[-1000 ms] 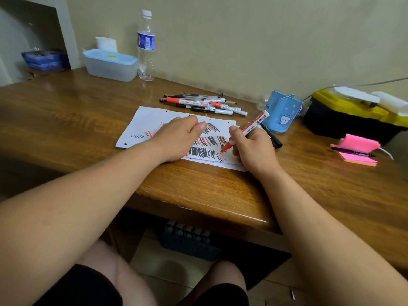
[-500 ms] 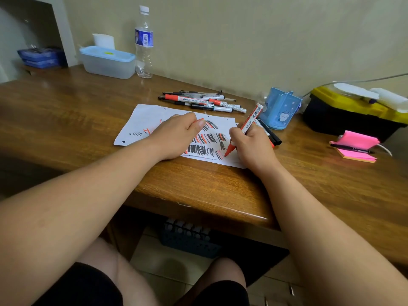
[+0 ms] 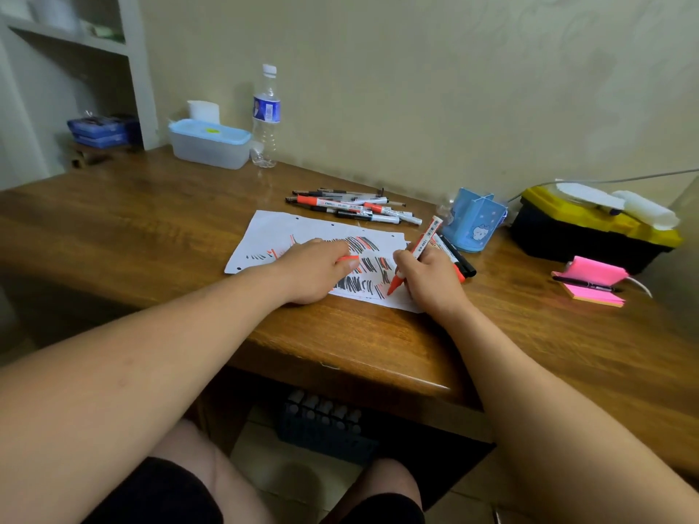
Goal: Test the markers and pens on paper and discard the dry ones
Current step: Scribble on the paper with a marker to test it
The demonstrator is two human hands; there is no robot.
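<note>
Far left, on a shelf: blue packs (image 3: 102,130), stacked. On the wooden desk (image 3: 151,228), near the wall: a clear tub with a blue lid (image 3: 210,143), and just beside it a water bottle (image 3: 266,119), upright.

Toward the middle, flat on the desk: a sheet of paper (image 3: 264,236), covered in black and red strokes. On the paper, palm down: the left hand (image 3: 316,270), fingers curled, pinching a small red piece (image 3: 348,257) (a cap, by the look of it). Behind the sheet, close to the wall: a loose pile of pens and markers (image 3: 355,208), lying flat.

Right of that: the right hand (image 3: 431,277), clasped round a red marker (image 3: 425,238), tip down on the paper's near edge, barrel tilted up and away. Partly under that hand: black markers (image 3: 461,260) on the desk. Just behind: a blue pen holder (image 3: 472,225). Further right: a black and yellow toolbox (image 3: 590,232), then pink sticky notes (image 3: 594,272) with a black pen (image 3: 584,284) across them.
</note>
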